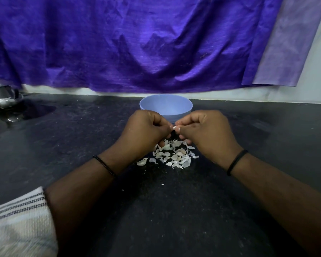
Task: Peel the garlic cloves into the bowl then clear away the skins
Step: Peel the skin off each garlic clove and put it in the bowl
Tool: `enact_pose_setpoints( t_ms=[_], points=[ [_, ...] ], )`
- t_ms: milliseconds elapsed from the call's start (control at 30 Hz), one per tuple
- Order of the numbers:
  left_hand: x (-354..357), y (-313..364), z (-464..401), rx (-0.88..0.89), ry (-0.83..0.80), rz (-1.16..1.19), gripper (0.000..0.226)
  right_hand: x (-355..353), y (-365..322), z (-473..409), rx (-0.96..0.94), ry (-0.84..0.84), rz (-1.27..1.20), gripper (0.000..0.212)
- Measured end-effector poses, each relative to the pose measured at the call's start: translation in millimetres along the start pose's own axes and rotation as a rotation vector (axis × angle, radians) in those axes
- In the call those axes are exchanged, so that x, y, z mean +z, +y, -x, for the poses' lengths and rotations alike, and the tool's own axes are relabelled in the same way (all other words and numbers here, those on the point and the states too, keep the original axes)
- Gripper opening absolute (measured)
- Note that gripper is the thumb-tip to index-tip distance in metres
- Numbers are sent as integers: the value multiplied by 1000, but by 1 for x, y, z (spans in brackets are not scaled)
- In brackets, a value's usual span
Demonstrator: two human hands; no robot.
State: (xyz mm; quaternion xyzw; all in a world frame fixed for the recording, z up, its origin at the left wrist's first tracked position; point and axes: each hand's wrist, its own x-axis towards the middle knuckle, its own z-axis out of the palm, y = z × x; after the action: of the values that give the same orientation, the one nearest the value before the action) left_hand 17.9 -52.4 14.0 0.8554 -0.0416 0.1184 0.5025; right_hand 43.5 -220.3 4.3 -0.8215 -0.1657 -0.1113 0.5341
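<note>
The left wrist wears a thin bracelet of small black beads, and the right wrist a plain black band. At seven o'clock a rolled cream sleeve with narrow dark woven stripes covers the left upper forearm; the right forearm is bare.

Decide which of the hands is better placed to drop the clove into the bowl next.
Hard to call: the left hand and right hand both pinch the clove, level before the bowl. Neither is clearly nearer.
</note>
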Motion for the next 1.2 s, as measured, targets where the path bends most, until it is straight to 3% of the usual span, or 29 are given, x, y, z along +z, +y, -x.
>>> enact_pose_setpoints(
  t_ms=[167, 400, 800, 1067, 1200],
  points=[
    [3, -1, 2, -2, 23, -86, 16, 4, -2, 3, -21, 21, -32, 8],
    [8, -1, 4, 167, 96, -329, 15, 2, -1, 1, 22, -7, -14, 5],
    [8, 1, -1, 524, 105, -638, 26, 1, -11, 6, -338, -20, 605, 28],
    [8, -4, -3, 572, 156, -624, 29, 7, -10, 10, -270, -13, 494, 22],
    [4, -7, -6, 536, 142, -477, 18, 2, -13, 8, -158, 5, 319, 15]
  ],
)
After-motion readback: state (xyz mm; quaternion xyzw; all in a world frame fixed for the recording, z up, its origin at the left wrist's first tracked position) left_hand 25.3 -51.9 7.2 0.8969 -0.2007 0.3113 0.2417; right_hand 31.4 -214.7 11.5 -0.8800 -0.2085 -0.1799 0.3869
